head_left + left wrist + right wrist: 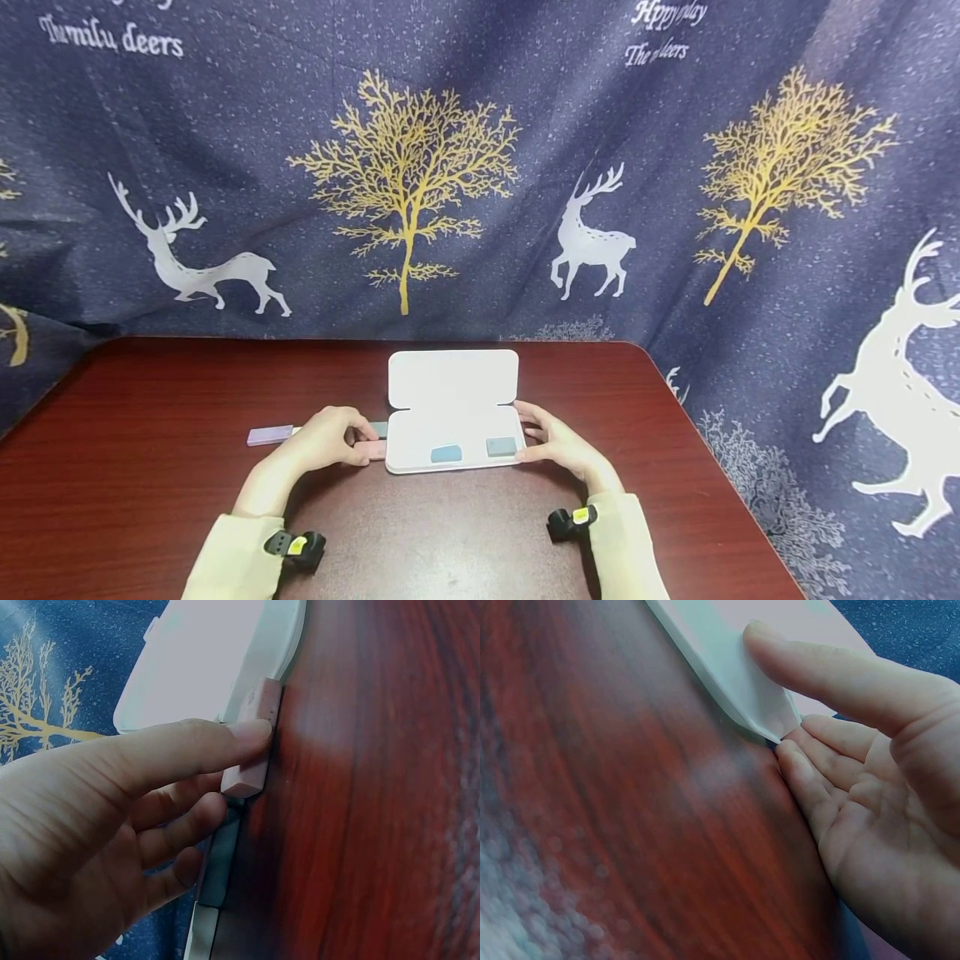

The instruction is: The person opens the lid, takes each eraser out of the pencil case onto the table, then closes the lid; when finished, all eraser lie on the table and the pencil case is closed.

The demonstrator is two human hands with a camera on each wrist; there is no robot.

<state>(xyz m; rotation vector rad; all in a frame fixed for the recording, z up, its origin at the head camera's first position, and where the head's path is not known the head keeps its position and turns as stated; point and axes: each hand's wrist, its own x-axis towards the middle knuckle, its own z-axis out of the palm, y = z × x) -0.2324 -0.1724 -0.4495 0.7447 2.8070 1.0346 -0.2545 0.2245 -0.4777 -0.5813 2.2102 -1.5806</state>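
Note:
My left hand (326,439) pinches a pink eraser (253,769) between thumb and fingers, at the left end of a white pencil case (453,356). The case lies with its lid folded back, inside facing up. In it are a rounded blue piece (446,453) on the left and a grey-blue block (501,447) at the right. My right hand (558,442) holds the case's right end, thumb over the near rim and fingers behind at the outer side. Under my left fingers, a dark teal block (219,859) and a cream block (201,930) lie in line.
A lilac block (270,435) lies left of my left hand on the dark red-brown table (187,392). Behind the table hangs a navy cloth (315,108) printed with deer and trees. Each wrist carries a black strap camera (303,552).

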